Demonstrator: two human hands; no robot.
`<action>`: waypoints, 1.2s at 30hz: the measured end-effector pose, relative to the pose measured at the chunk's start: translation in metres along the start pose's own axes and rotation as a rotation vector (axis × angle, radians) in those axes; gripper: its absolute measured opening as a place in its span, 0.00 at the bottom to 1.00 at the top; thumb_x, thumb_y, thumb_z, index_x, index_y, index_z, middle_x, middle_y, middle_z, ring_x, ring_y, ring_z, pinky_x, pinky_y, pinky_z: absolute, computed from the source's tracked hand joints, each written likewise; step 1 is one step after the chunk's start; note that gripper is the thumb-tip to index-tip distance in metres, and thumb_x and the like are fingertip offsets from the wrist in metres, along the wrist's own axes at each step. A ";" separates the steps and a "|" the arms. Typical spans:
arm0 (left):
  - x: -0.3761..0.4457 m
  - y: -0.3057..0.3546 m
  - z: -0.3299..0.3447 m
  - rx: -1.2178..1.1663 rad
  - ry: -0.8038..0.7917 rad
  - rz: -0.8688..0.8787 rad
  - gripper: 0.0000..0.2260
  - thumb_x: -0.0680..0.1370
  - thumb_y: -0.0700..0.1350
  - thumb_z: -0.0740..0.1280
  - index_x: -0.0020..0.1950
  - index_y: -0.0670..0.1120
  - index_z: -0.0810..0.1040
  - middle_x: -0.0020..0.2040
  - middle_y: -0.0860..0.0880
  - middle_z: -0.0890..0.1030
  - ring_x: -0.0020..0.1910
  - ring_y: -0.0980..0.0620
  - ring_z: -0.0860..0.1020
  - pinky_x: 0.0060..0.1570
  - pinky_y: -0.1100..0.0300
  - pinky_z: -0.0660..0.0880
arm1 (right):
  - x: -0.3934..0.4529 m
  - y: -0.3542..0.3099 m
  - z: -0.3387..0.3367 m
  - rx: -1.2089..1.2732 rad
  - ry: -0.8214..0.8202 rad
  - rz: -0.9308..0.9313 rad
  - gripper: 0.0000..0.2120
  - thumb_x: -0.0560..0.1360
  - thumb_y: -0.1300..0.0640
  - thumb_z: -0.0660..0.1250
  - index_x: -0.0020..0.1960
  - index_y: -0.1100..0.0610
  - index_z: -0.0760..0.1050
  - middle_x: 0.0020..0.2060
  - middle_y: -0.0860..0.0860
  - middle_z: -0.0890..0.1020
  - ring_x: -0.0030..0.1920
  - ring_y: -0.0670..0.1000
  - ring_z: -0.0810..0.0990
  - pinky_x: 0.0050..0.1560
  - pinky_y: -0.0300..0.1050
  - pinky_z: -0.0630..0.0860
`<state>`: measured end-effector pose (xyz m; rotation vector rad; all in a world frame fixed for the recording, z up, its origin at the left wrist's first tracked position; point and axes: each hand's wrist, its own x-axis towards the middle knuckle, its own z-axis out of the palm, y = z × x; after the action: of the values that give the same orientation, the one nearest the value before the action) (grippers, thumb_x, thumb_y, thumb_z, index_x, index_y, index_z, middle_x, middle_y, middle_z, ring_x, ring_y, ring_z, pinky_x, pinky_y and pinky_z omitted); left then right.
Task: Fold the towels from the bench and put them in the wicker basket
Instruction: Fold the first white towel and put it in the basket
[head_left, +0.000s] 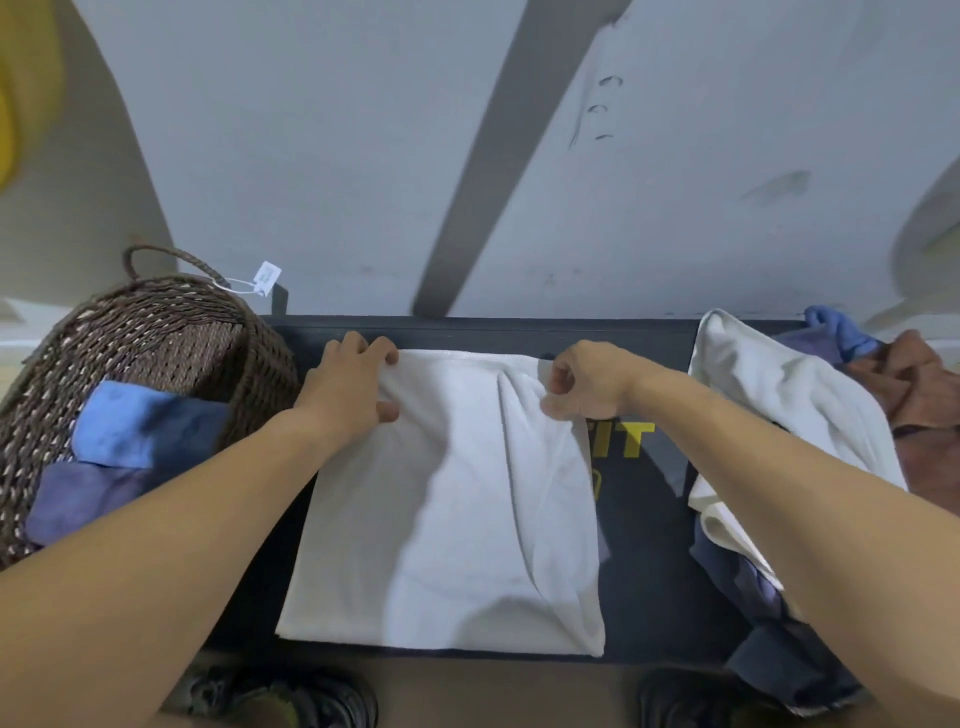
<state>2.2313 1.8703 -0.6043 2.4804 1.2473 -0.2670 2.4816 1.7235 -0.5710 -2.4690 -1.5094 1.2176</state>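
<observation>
A white towel (457, 499) lies on the black desk (649, 571) with yellow lettering (631, 439); the brown woven basket (156, 332) holds blue towels (135, 423).

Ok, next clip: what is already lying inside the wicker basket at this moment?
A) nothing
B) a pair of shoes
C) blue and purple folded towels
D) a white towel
C: a blue towel and a purple towel lie folded inside the wicker basket; the white towel is on the bench.

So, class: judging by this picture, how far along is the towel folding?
Done: two blue folded towels lie in the wicker basket. In hand: left hand and right hand pinch the white towel's far edge on the bench. Left: the heap of towels at right.
</observation>
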 end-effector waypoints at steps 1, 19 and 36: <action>0.000 -0.002 0.001 -0.002 0.007 -0.001 0.24 0.71 0.49 0.76 0.61 0.54 0.68 0.60 0.48 0.67 0.61 0.46 0.64 0.55 0.47 0.71 | 0.002 0.001 -0.005 0.050 0.026 0.024 0.06 0.71 0.51 0.72 0.42 0.52 0.76 0.41 0.49 0.81 0.42 0.50 0.79 0.36 0.42 0.72; 0.016 -0.020 -0.008 -0.367 0.148 -0.172 0.06 0.74 0.45 0.73 0.44 0.49 0.77 0.49 0.47 0.72 0.44 0.48 0.74 0.46 0.58 0.69 | 0.014 0.006 -0.001 0.105 0.201 0.120 0.06 0.72 0.52 0.72 0.43 0.54 0.78 0.40 0.50 0.80 0.42 0.51 0.78 0.32 0.41 0.69; 0.034 -0.027 -0.011 -0.430 0.151 -0.266 0.07 0.74 0.43 0.73 0.39 0.50 0.77 0.39 0.55 0.76 0.42 0.52 0.75 0.44 0.60 0.68 | 0.016 0.003 -0.003 -0.001 0.151 0.054 0.06 0.75 0.55 0.69 0.49 0.53 0.72 0.45 0.50 0.78 0.45 0.52 0.76 0.32 0.38 0.67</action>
<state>2.2297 1.9143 -0.6109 1.9998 1.5135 0.1183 2.4895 1.7357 -0.5798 -2.5529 -1.4154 1.0107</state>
